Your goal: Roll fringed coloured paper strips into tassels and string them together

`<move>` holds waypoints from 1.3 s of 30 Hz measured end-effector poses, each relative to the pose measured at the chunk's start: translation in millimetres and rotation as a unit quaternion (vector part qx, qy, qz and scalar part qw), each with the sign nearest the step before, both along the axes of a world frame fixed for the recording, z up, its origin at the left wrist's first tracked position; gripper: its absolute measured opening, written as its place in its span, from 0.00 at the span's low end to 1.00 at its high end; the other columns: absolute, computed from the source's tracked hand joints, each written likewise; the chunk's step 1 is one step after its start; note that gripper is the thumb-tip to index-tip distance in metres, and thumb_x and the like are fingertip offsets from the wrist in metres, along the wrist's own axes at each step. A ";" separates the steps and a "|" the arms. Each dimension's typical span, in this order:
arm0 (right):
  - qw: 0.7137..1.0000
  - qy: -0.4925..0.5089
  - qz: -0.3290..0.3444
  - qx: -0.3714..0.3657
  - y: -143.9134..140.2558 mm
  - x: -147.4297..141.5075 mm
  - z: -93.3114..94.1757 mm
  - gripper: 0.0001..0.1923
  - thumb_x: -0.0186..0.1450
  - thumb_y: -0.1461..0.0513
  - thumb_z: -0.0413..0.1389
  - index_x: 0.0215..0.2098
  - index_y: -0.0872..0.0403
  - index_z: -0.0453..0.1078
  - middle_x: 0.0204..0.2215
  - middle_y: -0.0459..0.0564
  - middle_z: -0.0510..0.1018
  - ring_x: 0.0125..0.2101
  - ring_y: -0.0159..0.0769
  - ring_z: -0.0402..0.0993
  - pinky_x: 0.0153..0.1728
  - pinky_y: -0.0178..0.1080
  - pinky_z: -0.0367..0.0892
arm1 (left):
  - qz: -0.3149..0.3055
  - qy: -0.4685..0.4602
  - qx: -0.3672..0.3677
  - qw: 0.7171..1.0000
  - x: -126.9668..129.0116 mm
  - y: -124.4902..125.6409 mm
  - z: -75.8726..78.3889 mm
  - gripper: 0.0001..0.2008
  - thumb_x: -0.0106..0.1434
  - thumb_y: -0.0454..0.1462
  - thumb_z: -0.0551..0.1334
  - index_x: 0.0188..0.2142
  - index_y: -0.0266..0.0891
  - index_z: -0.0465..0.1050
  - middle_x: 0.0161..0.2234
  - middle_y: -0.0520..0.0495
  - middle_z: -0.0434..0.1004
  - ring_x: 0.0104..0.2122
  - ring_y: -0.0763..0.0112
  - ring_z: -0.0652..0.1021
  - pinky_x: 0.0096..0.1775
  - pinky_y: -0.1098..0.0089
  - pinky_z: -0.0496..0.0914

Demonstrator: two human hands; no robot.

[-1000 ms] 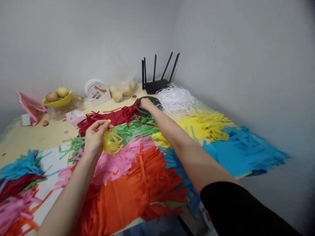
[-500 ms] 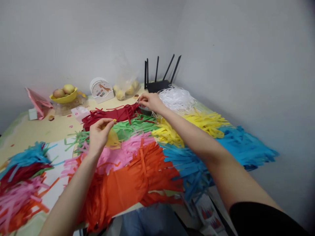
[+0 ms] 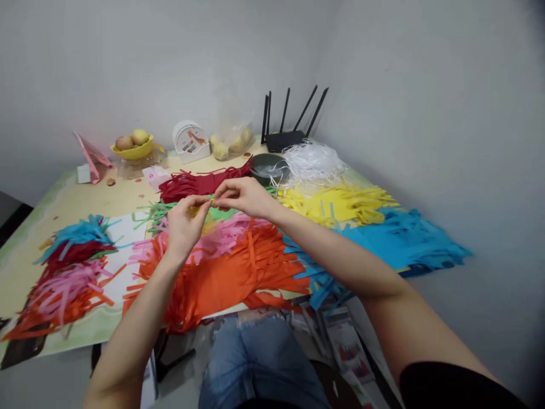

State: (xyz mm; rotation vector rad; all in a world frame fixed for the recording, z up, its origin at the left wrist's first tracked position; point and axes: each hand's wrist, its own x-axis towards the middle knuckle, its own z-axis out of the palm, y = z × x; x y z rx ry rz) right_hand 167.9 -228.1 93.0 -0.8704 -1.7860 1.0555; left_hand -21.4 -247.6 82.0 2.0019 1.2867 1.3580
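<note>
Head view: a person's left hand pinches a small yellow piece above the middle of the table, over green fringe, as the right hand, fingers drawn narrow, meets its tip (anything else gripped is too small to tell). Orange fringe lies near, dark red fringe far, blue fringe right.

Room over orange fringe — right hand blocks beyond.
</note>
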 end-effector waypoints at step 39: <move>0.995 0.045 -0.063 0.057 -50.0 -55.6 23.0 0.13 0.61 0.55 0.62 0.28 0.56 0.78 0.12 0.41 0.68 0.14 0.25 0.60 0.17 0.31 0.56 | -0.157 -0.301 -0.287 0.896 -40.0 -44.0 3.2 0.20 0.45 0.50 0.76 0.26 0.37 0.77 0.25 0.48 0.78 0.21 0.73 0.72 0.26 0.71 0.65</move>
